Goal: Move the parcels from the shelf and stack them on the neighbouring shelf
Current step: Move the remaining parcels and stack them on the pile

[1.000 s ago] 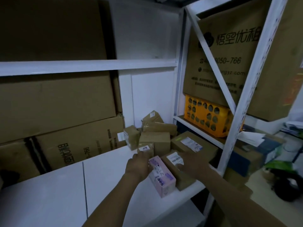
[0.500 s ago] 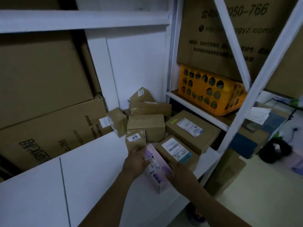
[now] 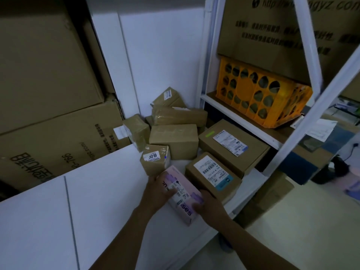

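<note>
The pink box [image 3: 180, 195] lies front right on the white shelf [image 3: 97, 201], held from both sides. The left hand [image 3: 157, 193] is curled over its left edge and the right hand [image 3: 209, 206] grips its near right corner. A small carton [image 3: 154, 159] crowds it just behind, and a flat carton [image 3: 212, 177] lies just beside on the right. On the left stand large cartons [image 3: 48, 143]. An orange crate [image 3: 261, 98] sits on the adjoining rack. Legible: "3018" on the small carton, "ises" on the pink box. A second ago the right hand lay on the flat carton.
</note>
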